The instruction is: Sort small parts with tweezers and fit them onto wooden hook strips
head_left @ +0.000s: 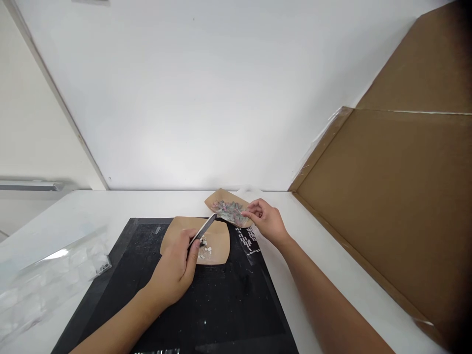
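My left hand is closed around a pair of dark tweezers whose tips point up and to the right. Below it lies a brown paper tray with small white pieces inside; my hand covers part of the tray. Behind and to the right, a second paper tray carries a heap of small greenish and pink pieces that look like clear plastic. At this tray's right side, my right hand has its thumb and fingers pinched together. Whatever is between them is too small to make out.
Both trays are at the far end of a black board on a white table. Small white rectangles mark the board's far right corner. Left is a clear plastic compartment box. A cardboard panel stands right, a white wall behind.
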`<state>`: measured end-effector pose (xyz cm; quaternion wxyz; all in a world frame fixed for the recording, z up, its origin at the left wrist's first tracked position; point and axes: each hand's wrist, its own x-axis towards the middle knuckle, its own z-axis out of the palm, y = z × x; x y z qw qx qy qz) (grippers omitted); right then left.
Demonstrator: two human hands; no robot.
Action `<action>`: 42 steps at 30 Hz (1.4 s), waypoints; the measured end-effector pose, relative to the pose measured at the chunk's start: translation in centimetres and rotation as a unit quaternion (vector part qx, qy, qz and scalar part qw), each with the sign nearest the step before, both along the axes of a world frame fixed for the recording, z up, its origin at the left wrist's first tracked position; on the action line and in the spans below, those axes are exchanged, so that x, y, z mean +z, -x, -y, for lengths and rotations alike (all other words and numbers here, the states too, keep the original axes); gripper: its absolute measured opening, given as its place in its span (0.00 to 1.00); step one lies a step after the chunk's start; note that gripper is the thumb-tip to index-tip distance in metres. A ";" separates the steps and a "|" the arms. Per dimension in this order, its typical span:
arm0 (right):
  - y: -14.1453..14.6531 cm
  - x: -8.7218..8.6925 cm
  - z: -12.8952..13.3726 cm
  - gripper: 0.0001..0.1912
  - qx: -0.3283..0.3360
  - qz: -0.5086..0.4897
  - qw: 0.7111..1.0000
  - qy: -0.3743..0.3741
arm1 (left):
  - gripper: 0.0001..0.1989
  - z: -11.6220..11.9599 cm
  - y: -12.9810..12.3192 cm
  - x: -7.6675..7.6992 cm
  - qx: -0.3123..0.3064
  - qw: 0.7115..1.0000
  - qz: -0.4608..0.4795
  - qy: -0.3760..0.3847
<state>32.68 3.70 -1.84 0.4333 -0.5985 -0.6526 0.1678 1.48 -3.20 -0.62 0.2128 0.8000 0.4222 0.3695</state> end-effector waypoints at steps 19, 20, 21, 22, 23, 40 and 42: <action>-0.7 -1.8 -1.3 0.16 0.024 -0.043 0.999 0.017 | 0.15 -0.3 0.2 -0.2 0.019 0.999 -0.014 -0.039; -0.6 -1.7 -1.2 0.15 0.029 -0.046 0.998 0.017 | 0.15 -0.3 0.2 -0.2 0.020 0.999 -0.015 -0.041; -0.6 -1.7 -1.2 0.15 0.032 -0.048 0.998 0.014 | 0.15 -0.3 0.3 -0.2 0.020 0.999 -0.016 -0.043; -0.5 -1.6 -1.1 0.15 0.035 -0.048 0.998 0.010 | 0.15 -0.3 0.3 -0.1 0.020 0.999 -0.016 -0.043; -0.5 -1.5 -1.1 0.16 0.036 -0.048 0.998 0.004 | 0.15 -0.3 0.3 -0.1 0.020 0.999 -0.016 -0.043; 0.4 -0.3 0.0 0.14 -0.053 -0.019 0.998 0.012 | 0.15 -0.2 0.2 -0.1 0.018 0.999 -0.011 -0.024; 0.3 -0.4 -0.2 0.15 -0.068 -0.034 0.997 0.021 | 0.14 -0.2 0.2 -0.1 0.018 0.999 -0.012 -0.024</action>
